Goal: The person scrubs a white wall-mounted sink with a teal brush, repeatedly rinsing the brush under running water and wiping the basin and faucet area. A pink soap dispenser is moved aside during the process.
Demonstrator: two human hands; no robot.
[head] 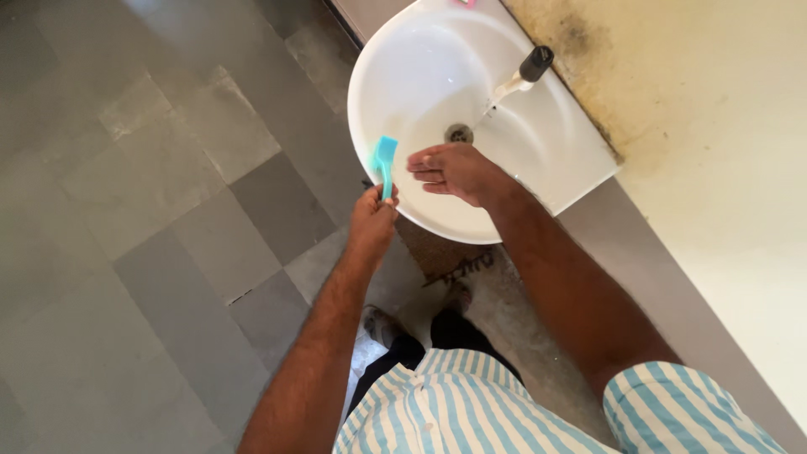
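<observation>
1. Standing at a white wall-mounted sink [395, 76], the person holds both hands over the near part of the basin.
2. Left hand [372, 220]: its fingers are clenched around the lower handle of a turquoise brush [385, 160], which stands nearly upright, its flat head above the fist and over the basin's near-left rim.
3. Right hand [454, 171]: it lies palm down, fingers released and stretched toward the brush, grasping nothing; it is close to the brush head but apart from it.
4. A tap [528, 69] with a dark top juts from the wall side, and a thin stream of water [490, 108] runs from it toward the drain [458, 133], just beyond the right hand.
5. Judged from this, the step in hand is washing: the brush is gripped and ready, but neither it nor the free hand is in the stream.
6. The next move likely calls for bringing the brush head forward and right, under the water, keeping the grip firm on the wet handle, while the free hand rubs the head.
7. Below lie a grey tiled floor [168, 210] and a brown mat [445, 256] under the sink.
</observation>
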